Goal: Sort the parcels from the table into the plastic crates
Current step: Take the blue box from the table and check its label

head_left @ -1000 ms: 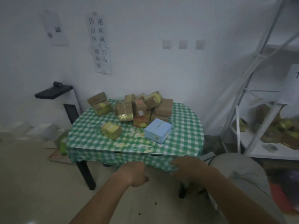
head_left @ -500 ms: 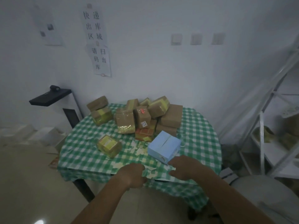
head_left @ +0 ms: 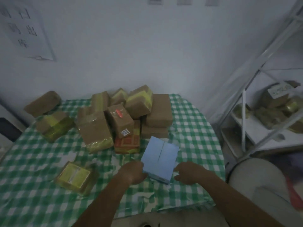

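On the green-checked surface [head_left: 193, 128], the blue parcel [head_left: 159, 158] is flanked near the front edge by the left hand [head_left: 133, 173] and right hand [head_left: 188, 173], fingers curled against its sides, before the piled brown parcels [head_left: 131, 112].

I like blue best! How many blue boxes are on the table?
1. The light blue box sits at the near edge of the green checked tablecloth, between the left hand and right hand. The pile could hide others.
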